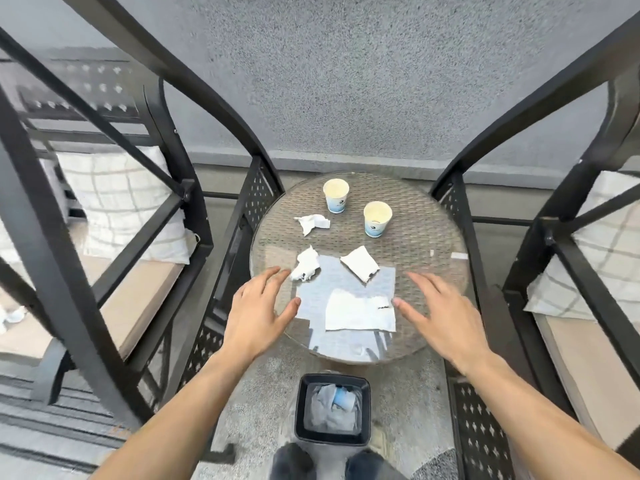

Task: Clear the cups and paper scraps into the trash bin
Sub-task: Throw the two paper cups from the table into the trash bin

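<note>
closest in, a black trash bin (332, 438) sits on the floor by the person's feet, already holding crumpled paper and a blue-and-white cup. above it both hands reach over the near edge of the round glass-topped bench (433, 237). the left hand (258, 315) and the right hand (440, 311) are released, fingers spread and straight, grasping nothing. between them lies a flat sheet of paper (358, 315). the left fingertips are just beside a crumpled scrap (306, 265), though i cannot tell if they touch it. a folded scrap (360, 263) lies a little further in, and another crumpled scrap (311, 223) beyond. at the far side stand two upright paper cups, the left cup (335, 195) and the right cup (376, 218). black metal chairs (166, 140) with cushions flank the bench.
</note>
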Demonstrator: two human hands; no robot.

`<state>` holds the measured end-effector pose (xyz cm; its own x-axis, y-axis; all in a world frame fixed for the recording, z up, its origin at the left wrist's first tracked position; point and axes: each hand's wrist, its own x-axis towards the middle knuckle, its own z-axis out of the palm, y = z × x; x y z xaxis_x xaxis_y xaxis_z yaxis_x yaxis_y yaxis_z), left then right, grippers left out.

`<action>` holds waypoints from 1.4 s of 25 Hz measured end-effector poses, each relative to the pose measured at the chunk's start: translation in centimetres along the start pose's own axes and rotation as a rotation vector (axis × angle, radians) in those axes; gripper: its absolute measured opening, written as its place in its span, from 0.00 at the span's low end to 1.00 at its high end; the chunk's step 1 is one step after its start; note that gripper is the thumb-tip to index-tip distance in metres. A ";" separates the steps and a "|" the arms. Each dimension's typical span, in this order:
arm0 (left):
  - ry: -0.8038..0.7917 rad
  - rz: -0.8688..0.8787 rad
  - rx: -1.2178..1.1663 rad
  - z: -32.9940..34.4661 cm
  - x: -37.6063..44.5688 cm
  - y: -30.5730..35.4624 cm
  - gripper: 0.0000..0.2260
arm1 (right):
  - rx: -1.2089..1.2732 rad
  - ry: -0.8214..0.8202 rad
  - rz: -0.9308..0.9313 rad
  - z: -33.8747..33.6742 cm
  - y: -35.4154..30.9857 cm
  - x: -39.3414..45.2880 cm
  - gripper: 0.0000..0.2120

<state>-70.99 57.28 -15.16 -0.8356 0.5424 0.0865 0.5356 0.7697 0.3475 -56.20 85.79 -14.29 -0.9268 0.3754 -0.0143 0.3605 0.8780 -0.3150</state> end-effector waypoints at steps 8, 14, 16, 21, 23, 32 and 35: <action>-0.136 0.048 0.006 5.5 5.8 -4.9 0.26 | 0.024 -0.044 0.089 6.6 0.8 5.1 0.30; -0.157 0.079 -0.041 9.9 16.5 -6.8 0.28 | 0.036 0.001 0.173 10.7 3.5 14.3 0.32; -0.146 0.037 -0.078 11.6 20.2 -6.8 0.29 | 0.042 0.020 0.194 11.8 4.5 17.0 0.35; -0.103 -0.019 -0.133 15.1 28.0 -6.1 0.37 | 0.070 0.088 0.203 13.6 6.1 22.7 0.44; -0.104 -0.046 -0.180 15.9 30.7 -5.4 0.44 | 0.123 0.076 0.224 14.1 6.5 24.4 0.49; -0.078 -0.106 -0.334 17.7 36.2 -2.7 0.45 | 0.277 0.123 0.207 14.9 5.8 28.0 0.45; -0.061 -0.076 -0.351 17.8 36.0 -2.7 0.42 | 0.297 0.143 0.202 14.7 5.5 28.0 0.40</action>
<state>-100.34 80.76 -29.59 -0.8568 0.5156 -0.0040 0.3889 0.6514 0.6514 -81.76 96.77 -30.41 -0.8083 0.5884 0.0218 0.4687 0.6654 -0.5810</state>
